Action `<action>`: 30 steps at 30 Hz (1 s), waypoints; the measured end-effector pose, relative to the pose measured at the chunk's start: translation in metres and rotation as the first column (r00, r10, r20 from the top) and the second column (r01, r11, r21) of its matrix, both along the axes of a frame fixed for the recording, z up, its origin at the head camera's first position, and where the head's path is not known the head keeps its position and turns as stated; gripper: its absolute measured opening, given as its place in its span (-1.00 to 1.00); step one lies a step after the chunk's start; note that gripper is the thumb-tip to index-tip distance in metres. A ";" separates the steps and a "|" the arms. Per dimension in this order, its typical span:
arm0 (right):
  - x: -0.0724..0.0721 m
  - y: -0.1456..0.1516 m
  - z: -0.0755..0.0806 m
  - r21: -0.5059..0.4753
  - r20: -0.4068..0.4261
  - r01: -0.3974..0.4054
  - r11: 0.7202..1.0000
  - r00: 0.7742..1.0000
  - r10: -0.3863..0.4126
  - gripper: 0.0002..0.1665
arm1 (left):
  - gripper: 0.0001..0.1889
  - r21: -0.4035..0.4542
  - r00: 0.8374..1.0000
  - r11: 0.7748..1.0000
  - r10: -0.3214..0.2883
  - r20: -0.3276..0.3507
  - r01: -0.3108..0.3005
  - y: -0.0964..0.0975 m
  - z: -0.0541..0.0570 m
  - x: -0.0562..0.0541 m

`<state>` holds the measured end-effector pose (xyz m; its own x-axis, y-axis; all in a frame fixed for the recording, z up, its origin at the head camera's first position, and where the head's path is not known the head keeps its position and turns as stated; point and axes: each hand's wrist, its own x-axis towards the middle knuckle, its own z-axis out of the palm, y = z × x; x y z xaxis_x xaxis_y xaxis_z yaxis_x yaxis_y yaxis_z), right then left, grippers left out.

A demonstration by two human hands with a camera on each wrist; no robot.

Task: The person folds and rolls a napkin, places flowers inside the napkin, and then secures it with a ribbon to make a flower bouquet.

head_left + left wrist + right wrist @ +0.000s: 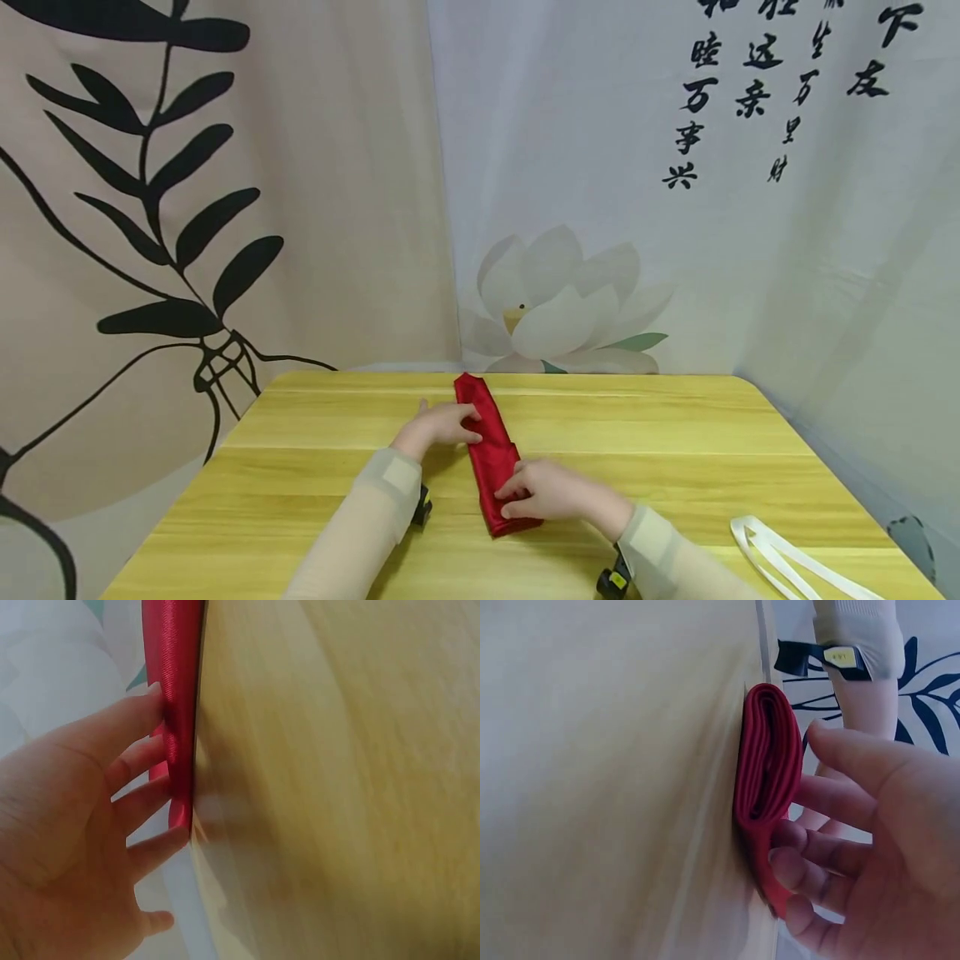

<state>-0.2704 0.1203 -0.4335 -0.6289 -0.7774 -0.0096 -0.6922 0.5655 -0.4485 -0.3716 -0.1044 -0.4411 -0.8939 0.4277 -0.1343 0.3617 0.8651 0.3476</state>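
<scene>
In the head view, a folded red cloth [495, 460] lies on the desk [645, 417] between the two hands, running from just right of the left hand [442, 426] to under the fingertips of the right hand [553, 489]. The left hand is relaxed, its fingers loosely stretched over the cloth's farther part without clasping it; this light contact probably steadies that stretch. The right hand, lower down at the near end, has softly bent fingers resting against the cloth and, in the right wrist view, its thumb apart from it, so nothing is gripped. That view shows stacked layers at the end beside the right hand, which suggests the fingers are there to stop the folds springing loose. Touching from opposite sides likely holds the strip straight. A white ribbon [817, 567] lies to the right of the right hand, well apart, seemingly put there to leave the cloth room.
</scene>
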 end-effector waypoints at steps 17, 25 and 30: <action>0.019 -0.003 0.007 0.092 0.054 -0.062 0.994 0.997 0.057 -0.63 | -0.63 -0.027 0.997 0.997 -0.077 0.028 0.078 0.015 0.006 0.011; 0.027 -0.001 0.008 0.119 0.079 -0.078 0.990 0.995 0.069 -0.62 | -0.60 -0.050 0.994 0.993 -0.107 0.015 0.107 0.021 0.003 0.020; 0.030 0.001 0.010 0.116 0.096 -0.082 0.990 0.993 0.071 -0.63 | -0.61 -0.057 0.993 0.992 -0.116 0.001 0.116 0.022 0.003 0.023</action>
<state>-0.2407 0.1208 -0.4233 -0.5601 -0.8128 -0.1603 -0.6946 0.5662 -0.4439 -0.3482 -0.0825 -0.4377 -0.8391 0.5200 -0.1594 0.4612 0.8356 0.2983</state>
